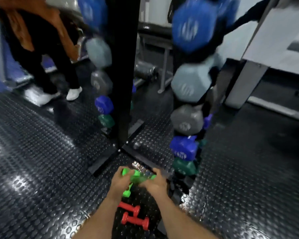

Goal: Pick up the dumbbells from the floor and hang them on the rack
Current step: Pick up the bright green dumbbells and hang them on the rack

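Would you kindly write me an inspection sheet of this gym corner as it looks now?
Surface: black studded rubber floor.
Job's things: two green dumbbells, one in each hand, blurred; two red dumbbells on the floor; rack at right holds blue, grey, purple and dark green dumbbells.
Clutter: nothing seen.
Hands: left hand and right hand each grip a green dumbbell.
Cables: nothing seen.
Surroundings: mirror with black post; bench behind.

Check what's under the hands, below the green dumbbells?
Two red dumbbells lie on the studded floor mat between the forearms. Both hands, left and right, grip green dumbbells; blur and fingers hide their handles.
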`<state>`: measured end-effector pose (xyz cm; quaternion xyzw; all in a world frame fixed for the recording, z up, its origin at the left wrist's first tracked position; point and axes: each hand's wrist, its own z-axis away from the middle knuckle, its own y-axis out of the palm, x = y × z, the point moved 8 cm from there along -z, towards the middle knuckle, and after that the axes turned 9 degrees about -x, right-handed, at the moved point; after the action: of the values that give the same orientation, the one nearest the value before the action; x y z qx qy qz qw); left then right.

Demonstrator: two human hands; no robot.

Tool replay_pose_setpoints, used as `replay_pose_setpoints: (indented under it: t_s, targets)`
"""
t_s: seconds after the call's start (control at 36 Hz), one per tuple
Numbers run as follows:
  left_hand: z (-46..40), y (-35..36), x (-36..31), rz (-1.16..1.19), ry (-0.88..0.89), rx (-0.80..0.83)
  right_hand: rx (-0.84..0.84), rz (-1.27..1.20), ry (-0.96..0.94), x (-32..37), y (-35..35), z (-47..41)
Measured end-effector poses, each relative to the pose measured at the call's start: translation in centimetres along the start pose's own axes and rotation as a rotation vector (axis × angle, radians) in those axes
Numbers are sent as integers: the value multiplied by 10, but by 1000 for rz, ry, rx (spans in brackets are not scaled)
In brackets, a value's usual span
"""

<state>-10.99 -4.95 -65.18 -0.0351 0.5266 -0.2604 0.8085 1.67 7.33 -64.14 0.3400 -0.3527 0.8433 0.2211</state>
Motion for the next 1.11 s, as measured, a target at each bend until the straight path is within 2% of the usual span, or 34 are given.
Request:
replay_pose_setpoints:
  t_s: [0.06, 0.11, 0.19, 0.28, 0.36, 0.44, 0.56, 0.67, 0.75, 0.89, 1.11]
  targets:
    - [30, -19, -11, 77, -89, -14, 98, -275, 207, 10, -8, 26]
    - [61, -36, -36, 117, -143, -25, 113, -314, 279, 39, -31, 51]
    - [108, -68, -90, 182, -181, -105, 57, -236, 226, 95, -74, 89]
    - [145, -86, -147, 197, -187, -135, -106, -150, 202, 142, -115, 121]
    - [180, -104, -227, 234, -115, -220, -209, -66, 142, 199, -156, 162]
    - [214, -118, -295, 228, -66, -302, -313, -181, 153, 237, -193, 201]
    - [262, -128, -367, 227, -39, -364, -497, -468, 187, 278, -247, 251]
    - [307, -130, -425, 247, -3, -377, -614, -532, 165, 321, -303, 285]
    - [332, -127, -463, 258, 22, -404, -652, -526, 127, 355, -341, 295]
    - [362, -122, -524, 412, 51, -452, -667, -567, 23, 413, -391, 305]
    - [366, -107, -588, 582, 12, -505, -601, -495, -132, 489, -440, 297]
